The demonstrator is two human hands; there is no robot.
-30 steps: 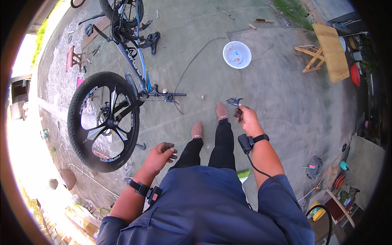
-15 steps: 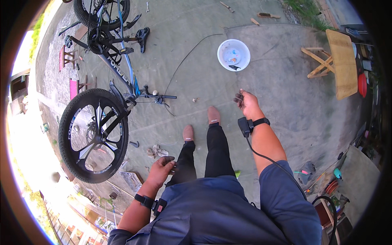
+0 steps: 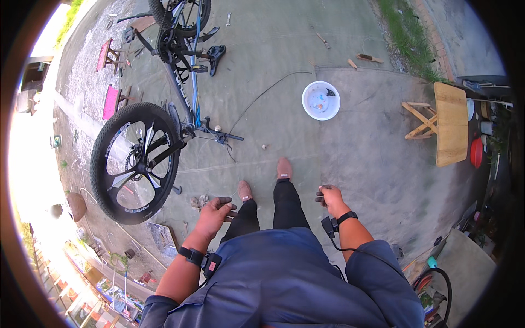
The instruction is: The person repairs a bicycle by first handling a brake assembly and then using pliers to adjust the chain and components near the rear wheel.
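My left hand (image 3: 215,212) hangs low beside my left leg, fingers loosely bent and apart, with nothing visible in it. My right hand (image 3: 331,199) is out to the right of my right shoe, its darkened fingers slightly curled; I see nothing held there. Beyond it on the ground stands a round white basin (image 3: 305,107) with a dark piece (image 3: 330,92) against its far right side and small coloured bits at the bottom. To the left a bicycle (image 3: 182,90) is turned upside down on its saddle (image 3: 216,59) and handlebar, its black front wheel (image 3: 98,169) nearest me.
A folding wooden table (image 3: 452,124) stands at right. Far off lie a brush (image 3: 370,58), a wooden-handled tool (image 3: 323,40) and a wrench (image 3: 228,19). Pink-topped stools (image 3: 111,102) are behind the bicycle. A crumpled rag (image 3: 199,202) lies near my left hand.
My right hand has drawn back toward my body and its fingers have curled a little more. Inside the basin, the dark piece has shifted from the near side to the far right. My view has shifted.
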